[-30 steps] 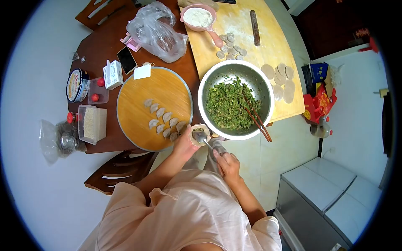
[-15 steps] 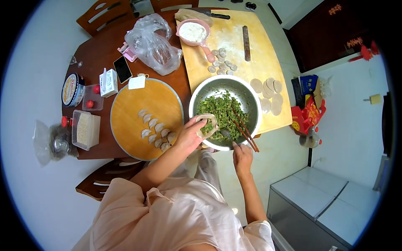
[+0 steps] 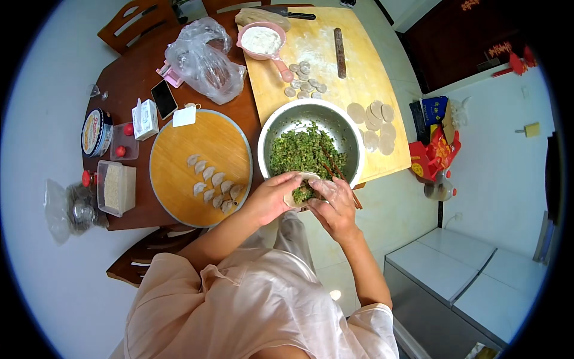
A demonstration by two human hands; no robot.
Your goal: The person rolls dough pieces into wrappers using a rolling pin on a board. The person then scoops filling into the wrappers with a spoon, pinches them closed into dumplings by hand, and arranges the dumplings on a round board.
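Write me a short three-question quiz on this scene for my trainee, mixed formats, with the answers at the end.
1. Multiple choice: what are the left hand and right hand holding between them?
A) a phone
B) a filled wrapper
C) a rolling pin

2. True or false: the folded dumplings lie on the round board.

3. Fill in the blank: the pink scoop contains a white ____.

Key: 1. B; 2. true; 3. powder
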